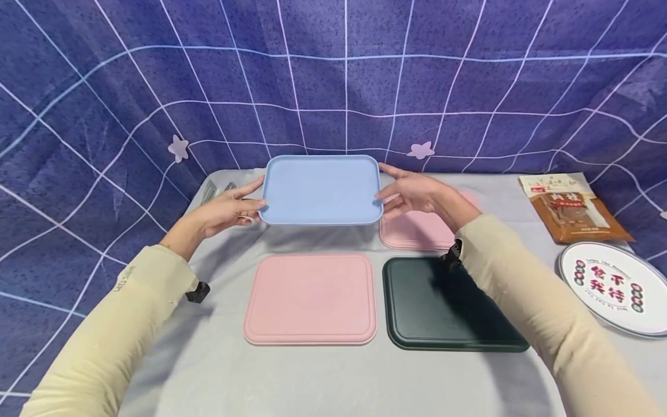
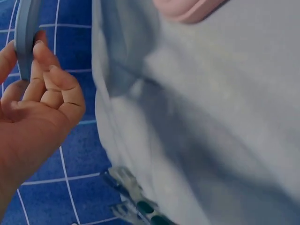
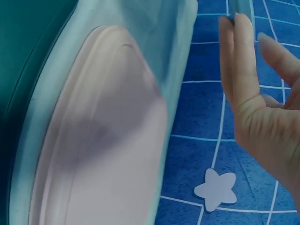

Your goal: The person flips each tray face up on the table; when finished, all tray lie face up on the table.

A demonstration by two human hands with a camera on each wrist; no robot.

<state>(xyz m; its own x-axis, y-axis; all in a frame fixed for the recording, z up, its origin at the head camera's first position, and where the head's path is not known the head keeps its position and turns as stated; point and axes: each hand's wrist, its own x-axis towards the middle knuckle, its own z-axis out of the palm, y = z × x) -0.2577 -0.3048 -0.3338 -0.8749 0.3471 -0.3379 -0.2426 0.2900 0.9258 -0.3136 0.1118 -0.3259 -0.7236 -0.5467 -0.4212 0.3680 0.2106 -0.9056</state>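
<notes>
In the head view, a pale-blue, rectangular, plastic-looking tray [image 1: 320, 191] is held raised at the far side of the grey cloth-covered tabletop [image 1: 333, 382], the left hand [image 1: 226, 209] and right hand [image 1: 417, 194] pinching its opposite short ends. It should be light, stiff and rather slick; those short rims seem the surest hold. Its face is smooth, with rounded corners and a shallow rim. In the left wrist view, digits straddle its slim edge. In the right wrist view, fingers and thumb flank the other edge, partly cropped.

From the nearer pink rectangular board [image 1: 310, 299], the dark green rectangular board [image 1: 443, 313] is at three o'clock, the blue rectangular tray [image 1: 322, 190] at twelve.
</notes>
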